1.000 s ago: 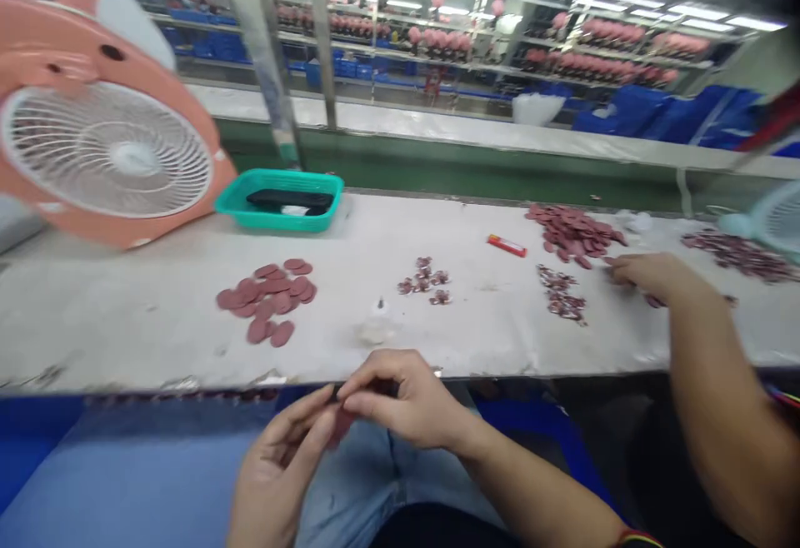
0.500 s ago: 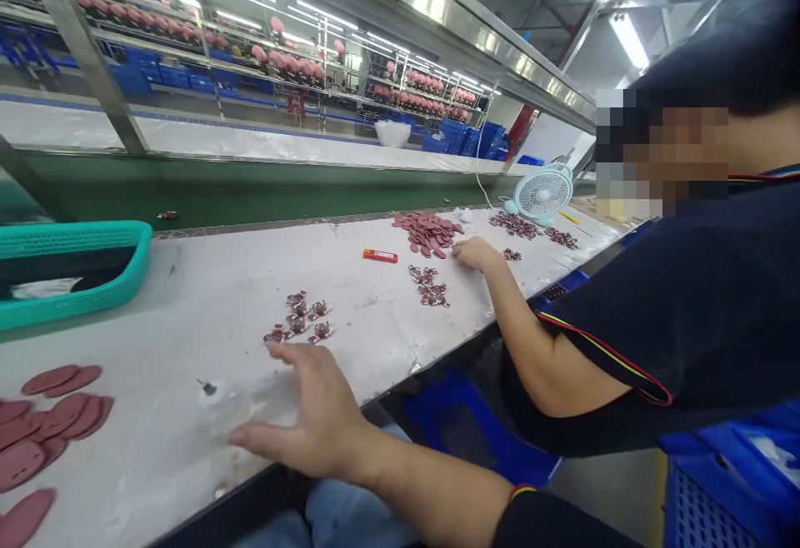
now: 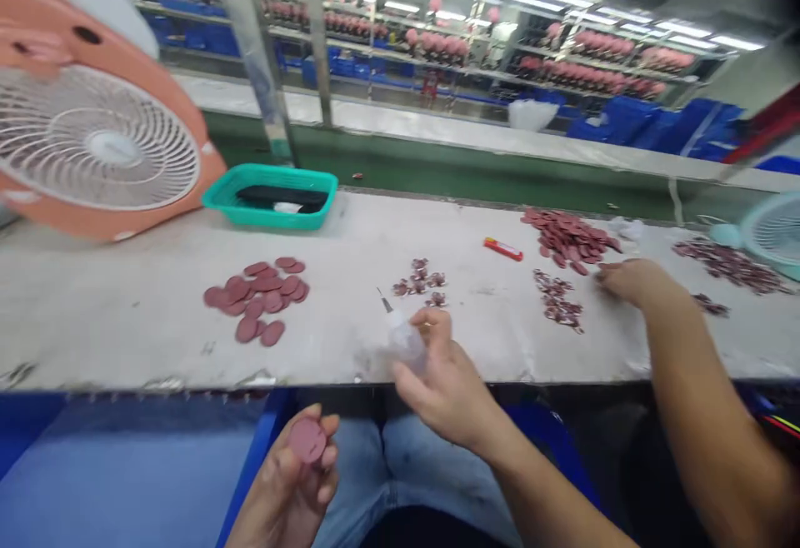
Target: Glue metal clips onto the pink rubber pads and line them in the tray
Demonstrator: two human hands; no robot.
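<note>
In the head view, my left hand [image 3: 293, 477] pinches a dusky-pink oval disc [image 3: 307, 441] with small slits, low in front of the table edge. My right hand [image 3: 447, 377] has its thumb and fingers around a translucent squeeze bottle [image 3: 406, 340] with a thin metal needle tip, tilted over the table's front edge. Just beyond the bottle lie several small brown-and-white pieces [image 3: 418, 279], too small to make out. To the left, a loose pile of similar pink discs [image 3: 259, 294] is spread on the white tabletop [image 3: 350, 306].
A teal basket [image 3: 272, 219] with dark items stands at the back, beside an orange animal-shaped fan [image 3: 112, 144]. A red tube-like item [image 3: 503, 249] lies near a larger disc pile [image 3: 568, 237]. At right, a co-worker's hand [image 3: 631, 280] reaches beside more small pieces [image 3: 558, 300].
The view has swung left and levelled. My right hand, open beside the bottle before, now grips it. My left hand has come into view with a pink disc.
</note>
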